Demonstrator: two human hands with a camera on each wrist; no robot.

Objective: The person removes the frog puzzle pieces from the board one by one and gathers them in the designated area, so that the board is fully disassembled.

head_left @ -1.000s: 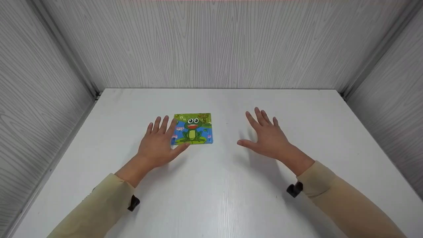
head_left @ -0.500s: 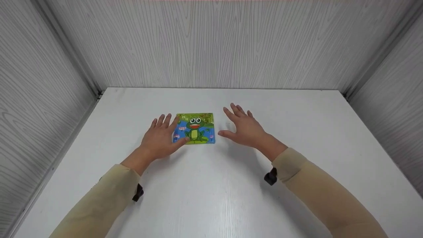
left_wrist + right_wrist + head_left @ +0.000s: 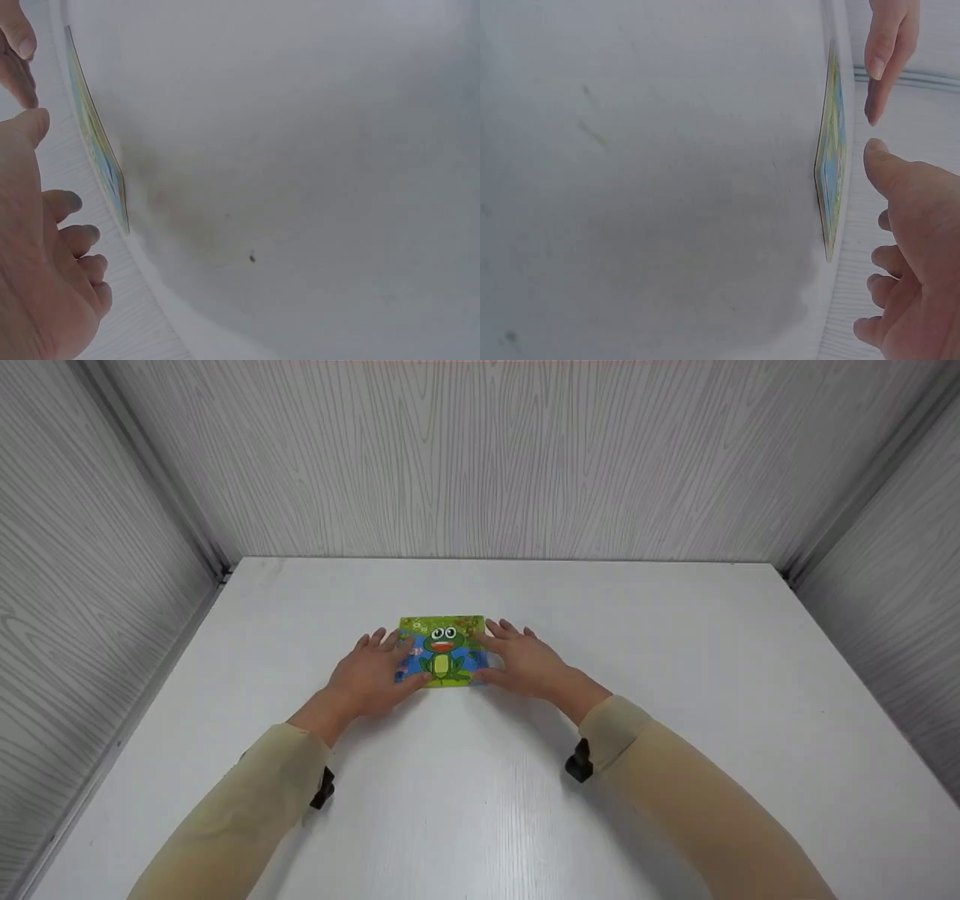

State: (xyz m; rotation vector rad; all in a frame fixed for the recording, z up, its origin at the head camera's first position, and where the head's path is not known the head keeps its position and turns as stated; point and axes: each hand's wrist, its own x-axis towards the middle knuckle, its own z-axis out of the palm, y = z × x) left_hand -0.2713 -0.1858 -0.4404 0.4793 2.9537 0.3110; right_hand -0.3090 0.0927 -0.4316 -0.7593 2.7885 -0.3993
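A thin square board (image 3: 442,649) printed with a cartoon green frog, blue water and pink flowers lies flat on the white table. My left hand (image 3: 367,679) is at its left side, index finger and thumb overlapping that edge in the head view. On the opposite side my right hand (image 3: 529,664) overlaps the right edge in the same way. Both wrist views show a gap between the hands and the board (image 3: 97,139), the left hand (image 3: 45,247) and right hand (image 3: 926,247) held above it with fingers slightly bent. Neither hand holds anything.
The white tabletop (image 3: 480,780) is bounded by a wood-grain panel (image 3: 480,457) at the back and similar panels at the left (image 3: 97,585) and right (image 3: 900,547). A small black device (image 3: 580,761) hangs below the right sleeve cuff, another (image 3: 322,789) below the left.
My right hand has come left, from well apart to the board's right edge. The left hand has shifted slightly right, its fingers more bent. The board lies as before.
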